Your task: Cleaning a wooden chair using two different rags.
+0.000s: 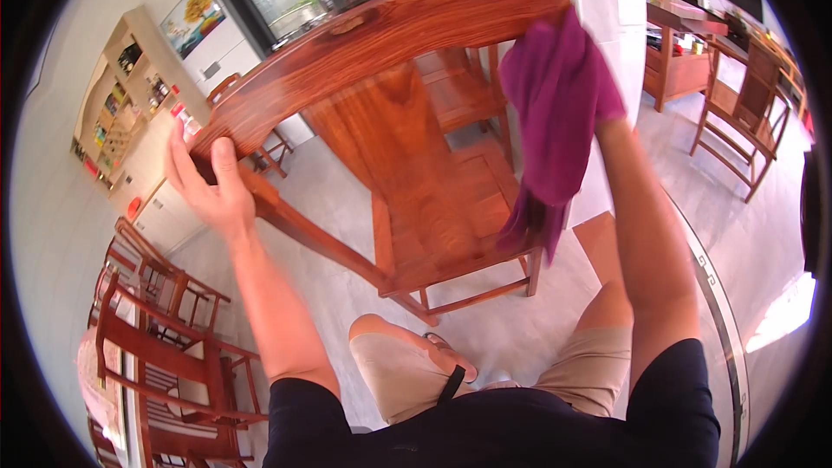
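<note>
A reddish-brown wooden chair (403, 162) stands before me, its broad top rail (390, 23) and its splat (383, 123) nearest to me. My left hand (218, 175) grips the left end of that rail, thumb on the near side and fingers around the outside. At the rail's right end, my right hand holds a purple cloth (552, 110) against the wood. The cloth covers the right hand's fingers and hangs down in folds beside the seat (455, 208).
Several wooden chairs (175, 344) stand around a table at lower left. Another chair (461, 78) is just behind this one, and one more (744, 110) stands at right. A shelf unit (123, 97) lines the left wall. My sandalled foot (455, 357) is near the chair's legs.
</note>
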The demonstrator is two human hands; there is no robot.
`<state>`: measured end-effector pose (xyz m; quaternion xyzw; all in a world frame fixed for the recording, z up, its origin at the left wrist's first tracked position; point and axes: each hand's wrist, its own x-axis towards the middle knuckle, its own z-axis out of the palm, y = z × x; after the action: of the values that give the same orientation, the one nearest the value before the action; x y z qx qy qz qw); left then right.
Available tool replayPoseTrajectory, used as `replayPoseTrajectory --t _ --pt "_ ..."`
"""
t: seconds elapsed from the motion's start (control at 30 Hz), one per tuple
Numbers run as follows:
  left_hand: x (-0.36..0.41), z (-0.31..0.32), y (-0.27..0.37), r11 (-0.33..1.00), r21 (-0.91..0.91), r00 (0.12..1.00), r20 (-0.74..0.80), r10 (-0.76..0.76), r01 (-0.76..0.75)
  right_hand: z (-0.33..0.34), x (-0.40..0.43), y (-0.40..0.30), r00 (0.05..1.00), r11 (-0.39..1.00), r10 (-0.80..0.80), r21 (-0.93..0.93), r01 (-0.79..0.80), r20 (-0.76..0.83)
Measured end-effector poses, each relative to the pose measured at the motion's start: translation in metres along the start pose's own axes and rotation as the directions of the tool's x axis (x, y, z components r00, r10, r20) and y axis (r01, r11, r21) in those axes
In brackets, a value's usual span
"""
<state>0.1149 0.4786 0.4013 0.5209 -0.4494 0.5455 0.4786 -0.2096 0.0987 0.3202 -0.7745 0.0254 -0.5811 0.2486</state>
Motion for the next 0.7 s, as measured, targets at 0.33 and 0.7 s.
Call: replayPoseTrajectory --t 0.33,0.7 --pt "0.033 0.022 0.026 0.998 0.064 1.000 -0.005 -0.011 0.012 0.068 -0.070 -0.087 0.962 0.557 -0.178 -0.827 -0.076 -0.208" --pt "0.032 0.033 0.017 0.984 0.035 0.985 -0.024 -0.171 0.172 -0.021 0.149 -0.147 0.894 0.653 0.019 -0.683 0.328 0.448"
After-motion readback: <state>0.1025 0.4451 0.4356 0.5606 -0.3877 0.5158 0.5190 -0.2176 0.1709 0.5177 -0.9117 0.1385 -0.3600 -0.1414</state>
